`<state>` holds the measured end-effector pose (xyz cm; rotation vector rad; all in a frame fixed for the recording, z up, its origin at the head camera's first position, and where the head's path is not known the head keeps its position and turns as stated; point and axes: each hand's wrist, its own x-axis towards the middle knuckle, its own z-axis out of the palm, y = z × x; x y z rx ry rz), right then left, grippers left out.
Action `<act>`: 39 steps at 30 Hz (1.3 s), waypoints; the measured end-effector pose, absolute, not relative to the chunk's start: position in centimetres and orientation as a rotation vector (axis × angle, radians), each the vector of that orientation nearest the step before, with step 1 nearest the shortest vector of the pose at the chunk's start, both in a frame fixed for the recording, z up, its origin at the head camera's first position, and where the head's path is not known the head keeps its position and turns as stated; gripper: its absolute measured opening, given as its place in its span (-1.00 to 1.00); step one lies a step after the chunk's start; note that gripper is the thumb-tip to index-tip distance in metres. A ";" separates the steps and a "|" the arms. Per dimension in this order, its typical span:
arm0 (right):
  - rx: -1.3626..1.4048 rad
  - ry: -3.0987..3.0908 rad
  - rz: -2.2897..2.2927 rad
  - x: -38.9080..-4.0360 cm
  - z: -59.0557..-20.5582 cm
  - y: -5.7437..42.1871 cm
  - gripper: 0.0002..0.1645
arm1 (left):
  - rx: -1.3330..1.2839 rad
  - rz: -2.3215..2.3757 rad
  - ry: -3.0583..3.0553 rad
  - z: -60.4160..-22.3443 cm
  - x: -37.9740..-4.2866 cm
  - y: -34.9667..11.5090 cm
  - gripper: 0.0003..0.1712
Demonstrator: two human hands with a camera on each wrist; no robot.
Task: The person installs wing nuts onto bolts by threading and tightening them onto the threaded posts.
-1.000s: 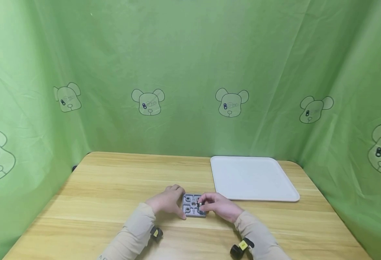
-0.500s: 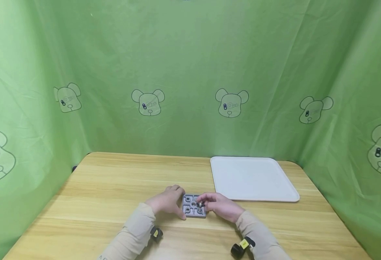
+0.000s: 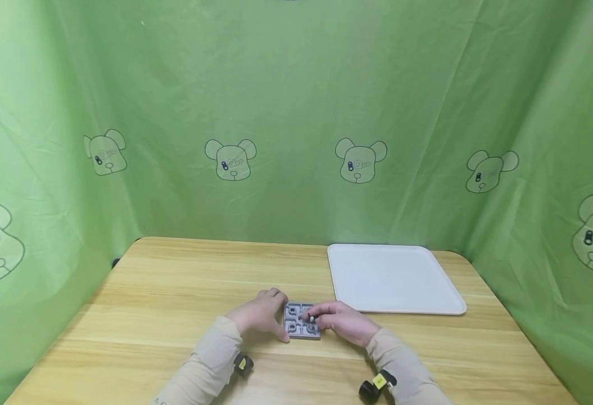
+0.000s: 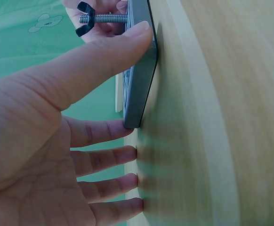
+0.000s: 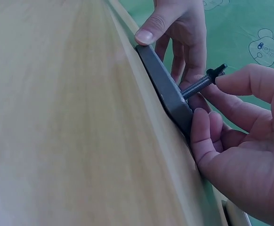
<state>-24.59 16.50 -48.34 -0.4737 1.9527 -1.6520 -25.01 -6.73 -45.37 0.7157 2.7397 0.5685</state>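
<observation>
A grey square plate (image 3: 299, 325) with round holes in its recessed face lies on the table. My left hand (image 3: 259, 314) grips its left side, thumb on the near edge and index finger on the far edge. From the plate a threaded bolt (image 4: 111, 18) stands out, carrying a black wing nut (image 4: 84, 19) near its free end. My right hand (image 3: 345, 323) has its fingertips at this wing nut. In the right wrist view one fingertip (image 5: 224, 83) touches the wing nut, another finger lies behind the bolt, and others curl beside the plate's edge.
A white tray (image 3: 394, 278) lies at the back right of the wooden table (image 3: 185, 270), just beyond my right hand. A green curtain (image 3: 296, 202) with bear-head outlines surrounds the table's back and sides. Each sleeve bears a black wrist camera (image 3: 244, 364).
The right hand's fingers have opened off the wing nut and closed in on it again, and its wings have turned. My left hand and the plate have stayed still.
</observation>
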 end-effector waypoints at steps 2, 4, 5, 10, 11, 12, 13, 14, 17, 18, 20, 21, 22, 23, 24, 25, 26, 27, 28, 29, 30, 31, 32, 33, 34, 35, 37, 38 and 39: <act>-0.473 1.949 -1.658 -24.6 -48.4 16.5 -0.59 | 0.716 0.569 2.740 -45.4 -25.0 -6.7 0.03; -0.472 1.939 -1.669 -24.6 -48.4 16.5 -0.60 | 0.715 0.574 2.738 -45.3 -25.0 -6.7 0.02; -0.469 1.935 -1.673 -24.6 -48.4 16.6 -0.60 | 0.714 0.577 2.737 -45.3 -24.9 -6.7 0.02; -0.450 1.922 -1.688 -24.6 -48.4 16.6 -0.61 | 0.708 0.583 2.737 -45.1 -24.9 -6.7 0.01; -0.449 1.923 -1.688 -24.6 -48.4 16.6 -0.61 | 0.708 0.583 2.738 -45.1 -24.8 -6.7 0.01; -0.447 1.923 -1.688 -24.6 -48.5 16.6 -0.61 | 0.708 0.582 2.740 -45.1 -24.8 -6.7 0.01; -0.441 1.922 -1.690 -24.6 -48.5 16.6 -0.61 | 0.708 0.580 2.741 -45.1 -24.8 -6.7 0.01; -0.439 1.923 -1.689 -24.6 -48.5 16.5 -0.62 | 0.709 0.579 2.740 -45.1 -24.8 -6.7 0.01; -0.439 1.925 -1.687 -24.6 -48.5 16.5 -0.62 | 0.710 0.575 2.739 -45.1 -24.9 -6.7 0.02; -0.434 1.923 -1.687 -24.6 -48.5 16.4 -0.62 | 0.710 0.572 2.739 -45.2 -24.9 -6.7 0.02; -0.425 1.918 -1.689 -24.6 -48.5 16.3 -0.61 | 0.711 0.572 2.739 -45.3 -24.9 -6.7 0.03; -0.425 1.915 -1.691 -24.5 -48.5 16.3 -0.61 | 0.712 0.571 2.740 -45.4 -25.0 -6.7 0.03; -0.422 1.912 -1.693 -24.5 -48.5 16.3 -0.62 | 0.713 0.571 2.740 -45.4 -25.0 -6.7 0.03; -0.417 1.911 -1.695 -24.5 -48.5 16.3 -0.63 | 0.713 0.571 2.740 -45.4 -25.0 -6.7 0.03; -0.412 1.910 -1.700 -24.5 -48.5 16.2 -0.64 | 0.714 0.572 2.740 -45.4 -25.0 -6.7 0.03; -0.409 1.914 -1.702 -24.5 -48.5 16.2 -0.64 | 0.715 0.573 2.740 -45.4 -25.0 -6.8 0.03; -0.405 1.919 -1.704 -24.5 -48.4 16.1 -0.66 | 0.716 0.574 2.740 -45.4 -25.0 -6.8 0.03; -0.405 1.929 -1.705 -24.5 -48.4 16.1 -0.67 | 0.716 0.575 2.741 -45.4 -24.9 -6.8 0.03; -0.403 1.939 -1.705 -24.5 -48.4 16.1 -0.67 | 0.717 0.577 2.740 -45.3 -24.9 -6.8 0.03; -0.401 1.950 -1.705 -24.5 -48.4 16.0 -0.68 | 0.717 0.578 2.739 -45.3 -24.9 -6.8 0.03; -0.401 1.961 -1.705 -24.4 -48.4 16.0 -0.69 | 0.718 0.577 2.740 -45.3 -24.9 -6.8 0.02; -0.404 1.973 -1.701 -24.4 -48.4 16.0 -0.68 | 0.718 0.576 2.741 -45.2 -24.9 -6.8 0.02; -0.406 1.982 -1.701 -24.5 -48.4 16.0 -0.69 | 0.719 0.576 2.742 -45.2 -24.9 -6.8 0.02; -0.415 1.990 -1.698 -24.5 -48.5 15.9 -0.69 | 0.720 0.575 2.742 -45.2 -24.9 -6.8 0.02; -0.416 1.993 -1.697 -24.5 -48.5 15.9 -0.69 | 0.720 0.576 2.742 -45.2 -24.9 -6.8 0.02; -0.416 1.996 -1.695 -24.5 -48.5 15.9 -0.69 | 0.719 0.577 2.741 -45.2 -24.9 -6.8 0.01; -0.418 1.997 -1.690 -24.5 -48.5 15.9 -0.69 | 0.719 0.580 2.740 -45.2 -24.9 -6.8 0.01; -0.418 1.991 -1.691 -24.5 -48.5 16.0 -0.69 | 0.719 0.583 2.739 -45.2 -24.9 -6.8 0.01; -0.420 1.986 -1.689 -24.5 -48.4 16.0 -0.69 | 0.718 0.584 2.738 -45.2 -24.9 -6.8 0.01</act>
